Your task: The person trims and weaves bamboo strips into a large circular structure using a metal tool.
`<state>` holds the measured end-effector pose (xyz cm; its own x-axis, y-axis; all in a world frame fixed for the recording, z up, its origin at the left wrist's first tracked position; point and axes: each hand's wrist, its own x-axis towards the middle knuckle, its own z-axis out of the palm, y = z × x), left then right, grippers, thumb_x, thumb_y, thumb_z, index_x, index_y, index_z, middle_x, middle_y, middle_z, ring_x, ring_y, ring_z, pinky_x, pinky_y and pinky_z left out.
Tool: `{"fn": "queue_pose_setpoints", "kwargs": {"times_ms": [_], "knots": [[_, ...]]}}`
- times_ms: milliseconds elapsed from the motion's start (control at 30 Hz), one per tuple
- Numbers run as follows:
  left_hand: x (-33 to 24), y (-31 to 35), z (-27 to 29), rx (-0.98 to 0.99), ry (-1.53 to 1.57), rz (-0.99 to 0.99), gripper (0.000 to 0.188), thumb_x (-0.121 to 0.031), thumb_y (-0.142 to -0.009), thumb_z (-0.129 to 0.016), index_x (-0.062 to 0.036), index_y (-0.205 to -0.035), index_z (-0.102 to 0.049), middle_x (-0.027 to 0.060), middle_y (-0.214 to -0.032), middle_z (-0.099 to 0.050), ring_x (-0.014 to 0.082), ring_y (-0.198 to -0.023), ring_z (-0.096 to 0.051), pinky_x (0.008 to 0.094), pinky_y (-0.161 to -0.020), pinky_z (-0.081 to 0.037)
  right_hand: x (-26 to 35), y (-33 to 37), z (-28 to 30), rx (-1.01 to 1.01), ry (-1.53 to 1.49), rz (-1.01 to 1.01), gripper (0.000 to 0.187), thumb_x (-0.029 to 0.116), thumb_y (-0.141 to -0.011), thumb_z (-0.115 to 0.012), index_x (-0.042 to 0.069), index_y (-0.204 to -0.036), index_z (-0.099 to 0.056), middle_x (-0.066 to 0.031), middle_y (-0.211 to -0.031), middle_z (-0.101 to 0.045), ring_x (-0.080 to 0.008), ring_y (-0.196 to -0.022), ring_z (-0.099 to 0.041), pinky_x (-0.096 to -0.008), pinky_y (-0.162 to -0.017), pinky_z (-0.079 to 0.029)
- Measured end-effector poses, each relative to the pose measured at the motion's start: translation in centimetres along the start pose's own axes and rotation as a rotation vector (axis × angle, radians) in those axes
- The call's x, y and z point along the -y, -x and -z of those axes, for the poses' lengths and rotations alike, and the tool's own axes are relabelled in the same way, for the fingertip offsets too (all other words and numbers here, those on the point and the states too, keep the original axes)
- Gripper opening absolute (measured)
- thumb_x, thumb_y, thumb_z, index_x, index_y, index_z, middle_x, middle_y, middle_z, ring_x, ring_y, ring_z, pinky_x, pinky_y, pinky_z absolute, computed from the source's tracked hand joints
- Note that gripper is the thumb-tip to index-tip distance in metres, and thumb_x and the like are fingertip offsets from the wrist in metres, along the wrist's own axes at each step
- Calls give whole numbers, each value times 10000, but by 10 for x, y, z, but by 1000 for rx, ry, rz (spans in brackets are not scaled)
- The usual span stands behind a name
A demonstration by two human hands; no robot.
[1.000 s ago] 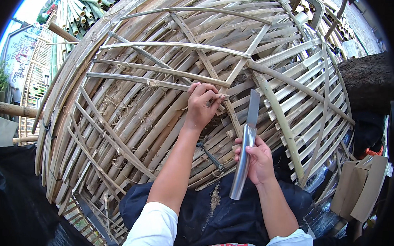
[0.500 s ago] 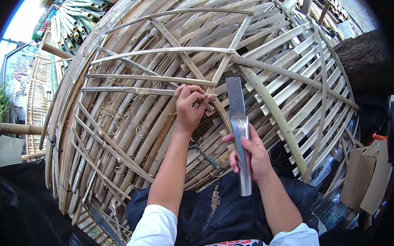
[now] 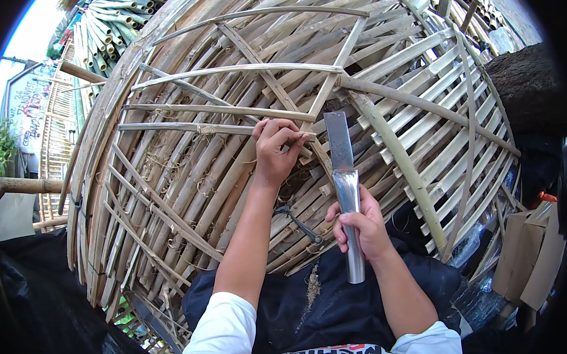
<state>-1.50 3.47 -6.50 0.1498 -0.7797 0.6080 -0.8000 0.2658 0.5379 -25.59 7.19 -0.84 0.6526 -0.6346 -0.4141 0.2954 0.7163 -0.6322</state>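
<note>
Well, the bamboo strip (image 3: 225,129) lies across the slat pile (image 3: 233,175), its right end pinched by the left hand (image 3: 276,148); near the pile's lower edge, the right hand (image 3: 371,230) grips the knife (image 3: 343,179). Apparently a steadying step; any cut would call for a firm pinch.

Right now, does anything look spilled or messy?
Yes: a tan, crumbly patch lies on the dark cloth over the lap, looking spilled against the darker fabric. Thin curled shavings also litter the bamboo strips, which looks messy.
</note>
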Motion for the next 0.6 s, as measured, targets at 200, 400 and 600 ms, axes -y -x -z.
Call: {"fn": "queue_pose_setpoints", "kwargs": {"times_ms": [200, 400, 600], "knots": [[3, -3, -2, -5, 4, -11, 149, -120, -772, -841, -104, -783, -694, 14, -871, -686, 202, -845, -618, 352, -870, -394, -2, -1, 2, -25, -13, 7, 513, -18, -812, -564, 37, -1281, -363, -143, -905, -590, -153, -558, -587, -278, -421, -511], [2, 0, -1, -6, 48, 38, 129, -140, -786, -826, -107, -792, -701, 0, -880, -669, 182, -875, -625, 358, -948, -356, -1, -1, 4, -46, -28, 10, 530, -40, -794, -554, 37, -1282, -362, -135, -915, -589, -157, -556, -584, -281, -424, -514], [2, -2, -1, -12, 2, 12, 136, -110, -767, -845, -96, -788, -712, 17, -887, -690, 218, -852, -598, 352, -848, -415, -3, -2, 1, -70, 37, 1, 604, 12, -738, -566, 56, -1310, -377, -150, -896, -570, -164, -526, -556, -287, -401, -513]]}}
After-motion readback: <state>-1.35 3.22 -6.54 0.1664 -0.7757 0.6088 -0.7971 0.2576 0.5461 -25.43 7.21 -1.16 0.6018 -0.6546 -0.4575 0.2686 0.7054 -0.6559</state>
